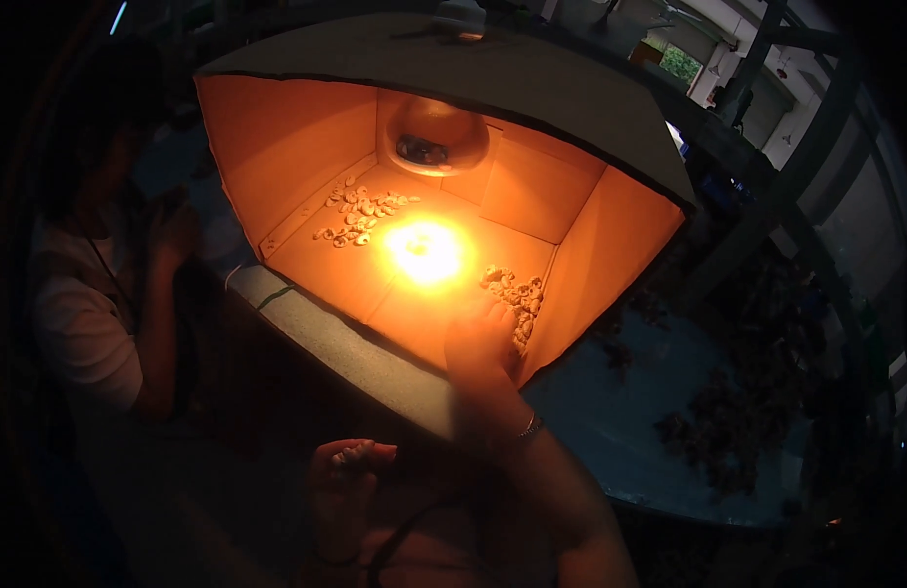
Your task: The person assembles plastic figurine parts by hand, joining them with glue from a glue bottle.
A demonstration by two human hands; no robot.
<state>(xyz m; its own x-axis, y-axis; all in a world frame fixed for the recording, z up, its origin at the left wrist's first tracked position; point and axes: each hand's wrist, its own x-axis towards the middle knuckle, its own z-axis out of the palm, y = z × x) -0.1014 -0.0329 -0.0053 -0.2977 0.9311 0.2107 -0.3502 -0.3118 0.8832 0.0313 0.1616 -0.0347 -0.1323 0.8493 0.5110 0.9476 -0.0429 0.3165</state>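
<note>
Head view shows your right hand (481, 338) reaching into the lit cardboard box (571, 88), fingers spread loosely on the near pile of pale nuts (514, 289). Your left hand (344, 480) hangs lower, curled shut; what it grips you cannot tell. A second pile (360, 216) lies farther left.

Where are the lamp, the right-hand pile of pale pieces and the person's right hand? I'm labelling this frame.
lamp (436, 137): head view, on its round shade.
right-hand pile (517, 292): head view, on the pile's middle.
right hand (481, 343): head view, on the hand's back.
</note>
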